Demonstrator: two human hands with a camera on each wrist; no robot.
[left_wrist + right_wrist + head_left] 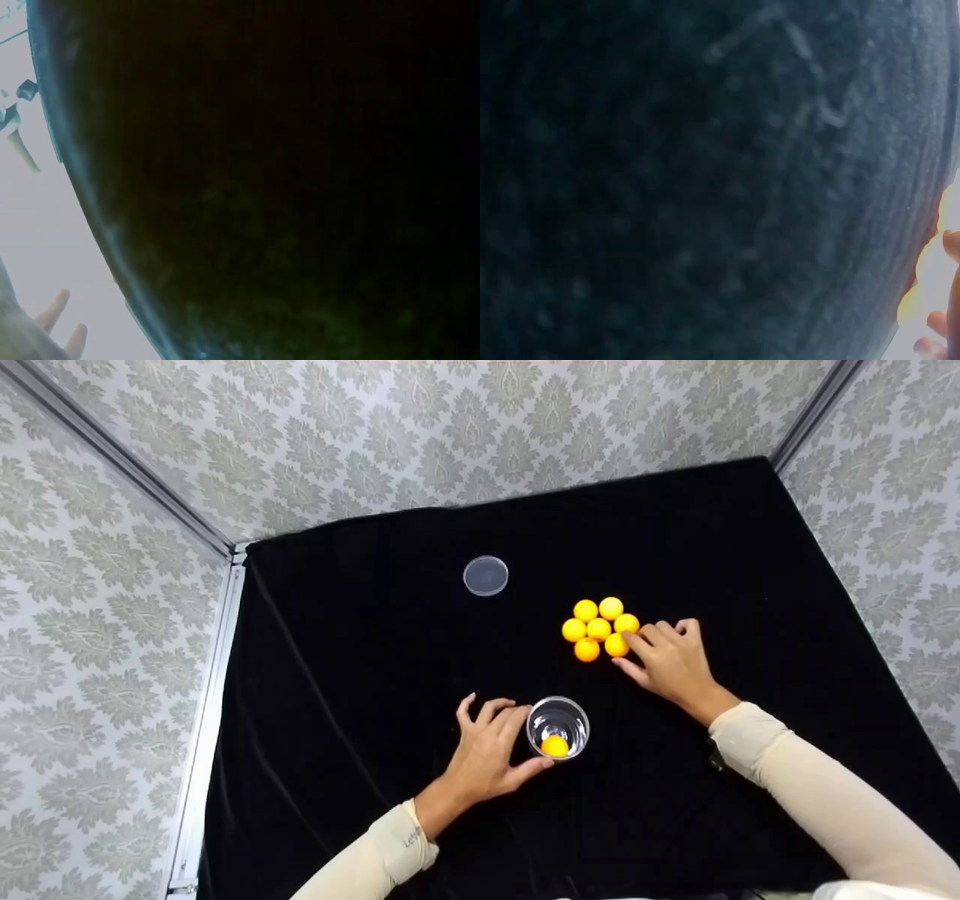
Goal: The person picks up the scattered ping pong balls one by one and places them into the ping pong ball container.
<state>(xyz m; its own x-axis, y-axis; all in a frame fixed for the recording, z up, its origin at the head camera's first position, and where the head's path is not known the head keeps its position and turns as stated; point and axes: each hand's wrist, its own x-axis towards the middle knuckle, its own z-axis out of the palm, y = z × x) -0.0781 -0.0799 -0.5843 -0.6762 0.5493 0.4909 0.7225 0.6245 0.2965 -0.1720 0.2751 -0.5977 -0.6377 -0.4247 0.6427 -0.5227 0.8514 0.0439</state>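
My left hand [487, 750] holds a clear plastic cup [559, 699] by its side, thumb at the near rim and fingers at the left. One orange ping-pong ball [555, 746] lies inside the cup. To the right, my right hand [671, 660] reaches to a cluster of several orange ping-pong balls [598, 629]. Its thumb and forefinger pinch the nearest right ball [616, 645]. In the right wrist view, fingertips [937, 322] show beside bright yellow balls [934, 266] at the edge. Only fingers [54, 309] of the left hand appear in the left wrist view; the cup is out of sight there.
A round clear lid [486, 576] lies flat behind the cup, left of the balls. Black cloth [390, 622] covers the table, with folds on the left. Patterned wall panels [420, 435] and metal frame bars [196, 690] border it.
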